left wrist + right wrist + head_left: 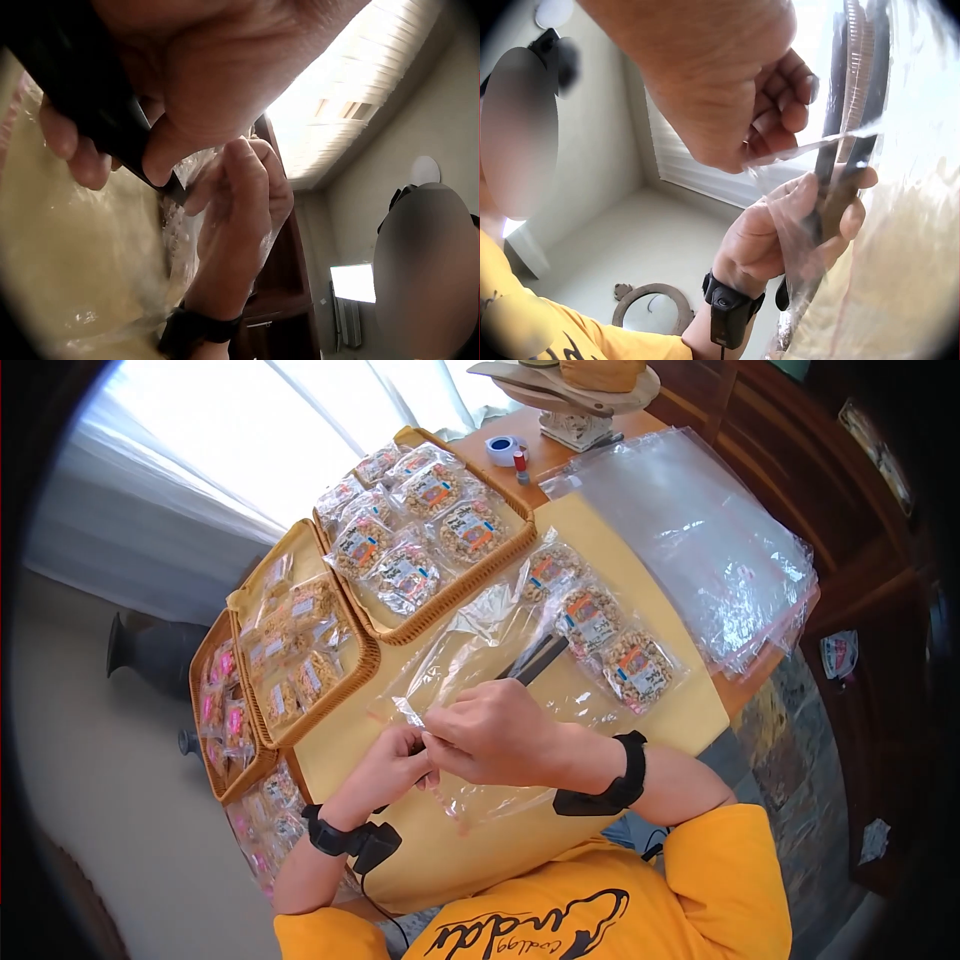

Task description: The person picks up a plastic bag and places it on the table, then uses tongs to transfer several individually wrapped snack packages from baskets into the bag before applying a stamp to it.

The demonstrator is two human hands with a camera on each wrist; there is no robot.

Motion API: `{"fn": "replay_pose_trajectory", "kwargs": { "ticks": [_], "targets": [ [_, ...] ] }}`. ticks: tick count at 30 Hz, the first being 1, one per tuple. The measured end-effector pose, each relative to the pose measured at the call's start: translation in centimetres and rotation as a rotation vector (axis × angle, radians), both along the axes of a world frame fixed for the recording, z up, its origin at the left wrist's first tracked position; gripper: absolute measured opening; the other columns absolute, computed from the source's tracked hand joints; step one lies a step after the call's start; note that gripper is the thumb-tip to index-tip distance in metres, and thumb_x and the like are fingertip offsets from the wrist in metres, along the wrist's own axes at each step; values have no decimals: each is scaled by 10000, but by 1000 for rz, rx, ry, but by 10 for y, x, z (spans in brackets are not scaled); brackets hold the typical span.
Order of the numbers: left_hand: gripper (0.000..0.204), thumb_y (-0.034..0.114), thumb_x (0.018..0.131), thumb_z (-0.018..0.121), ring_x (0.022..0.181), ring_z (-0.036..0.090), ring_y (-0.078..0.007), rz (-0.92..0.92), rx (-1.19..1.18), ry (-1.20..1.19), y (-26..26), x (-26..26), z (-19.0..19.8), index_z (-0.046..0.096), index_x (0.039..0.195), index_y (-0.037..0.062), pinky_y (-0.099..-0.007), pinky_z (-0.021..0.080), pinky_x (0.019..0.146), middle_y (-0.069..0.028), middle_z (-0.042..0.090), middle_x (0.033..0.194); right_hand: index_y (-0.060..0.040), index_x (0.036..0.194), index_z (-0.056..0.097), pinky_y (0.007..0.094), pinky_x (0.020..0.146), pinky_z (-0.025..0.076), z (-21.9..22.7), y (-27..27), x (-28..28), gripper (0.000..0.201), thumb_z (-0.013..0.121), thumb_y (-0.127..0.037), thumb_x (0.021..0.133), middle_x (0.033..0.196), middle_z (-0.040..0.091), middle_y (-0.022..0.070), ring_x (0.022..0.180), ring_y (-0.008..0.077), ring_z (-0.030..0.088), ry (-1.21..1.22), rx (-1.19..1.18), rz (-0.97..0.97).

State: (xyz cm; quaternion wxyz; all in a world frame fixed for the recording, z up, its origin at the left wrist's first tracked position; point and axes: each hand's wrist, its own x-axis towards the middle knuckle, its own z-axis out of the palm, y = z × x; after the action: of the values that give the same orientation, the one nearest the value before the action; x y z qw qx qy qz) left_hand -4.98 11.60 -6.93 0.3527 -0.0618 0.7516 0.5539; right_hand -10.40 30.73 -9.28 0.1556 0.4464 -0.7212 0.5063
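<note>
My left hand [392,768] grips a long black tool [829,146] with two dark arms, tongs or scissors, I cannot tell which; its arms [538,660] reach out beyond my hands. The right hand [500,735] pinches the edge of a clear plastic bag or film [799,154], its fingers curled close beside the left hand. In the left wrist view the right hand [236,202] sits just past the tool's tip. Clear plastic [470,635] spreads beneath and around both hands. Several clear-wrapped, labelled round snacks [640,667] lie to the right.
Wicker trays [440,610] of wrapped snacks stand at the left and back of the yellow-covered table [690,705]. A stack of large clear bags [690,550] lies at the right. Behind are a tape roll [503,450] and a stand [580,430] with a board on top.
</note>
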Motion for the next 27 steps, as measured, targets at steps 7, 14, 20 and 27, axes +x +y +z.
{"fn": "replay_pose_trajectory", "kwargs": {
  "ticks": [7, 14, 20, 27],
  "targets": [
    [148, 66, 873, 550, 622, 593, -75, 13, -155, 66, 14, -6, 8, 667, 847, -21, -226, 474, 542, -32, 644, 691, -81, 661, 506, 376, 459, 447, 0, -1, 2, 200, 662, -133, 776, 515, 507, 76, 485, 264, 571, -10, 18, -10],
    [131, 55, 866, 562, 582, 593, -85, 0, -151, 141, 17, -6, -1, 666, 852, -25, -232, 482, 514, -44, 636, 656, -80, 650, 504, 376, 458, 445, 0, -2, 1, 208, 662, -131, 776, 510, 494, 84, 476, 267, 559, -6, 28, -21],
    [139, 71, 879, 559, 566, 584, -85, -65, -40, -43, 15, -6, 15, 660, 869, -24, -227, 459, 516, -41, 635, 653, -82, 650, 504, 379, 453, 440, 2, 0, 2, 215, 666, -138, 779, 506, 485, 82, 472, 267, 552, -4, 42, -22],
    [130, 87, 884, 555, 628, 610, -125, -28, -66, 48, 19, -11, -6, 651, 881, 0, -260, 483, 568, -65, 652, 704, -76, 676, 514, 378, 452, 440, 2, -1, 3, 191, 664, -133, 779, 513, 489, 79, 489, 268, 563, 10, 27, 4]
  ]
}}
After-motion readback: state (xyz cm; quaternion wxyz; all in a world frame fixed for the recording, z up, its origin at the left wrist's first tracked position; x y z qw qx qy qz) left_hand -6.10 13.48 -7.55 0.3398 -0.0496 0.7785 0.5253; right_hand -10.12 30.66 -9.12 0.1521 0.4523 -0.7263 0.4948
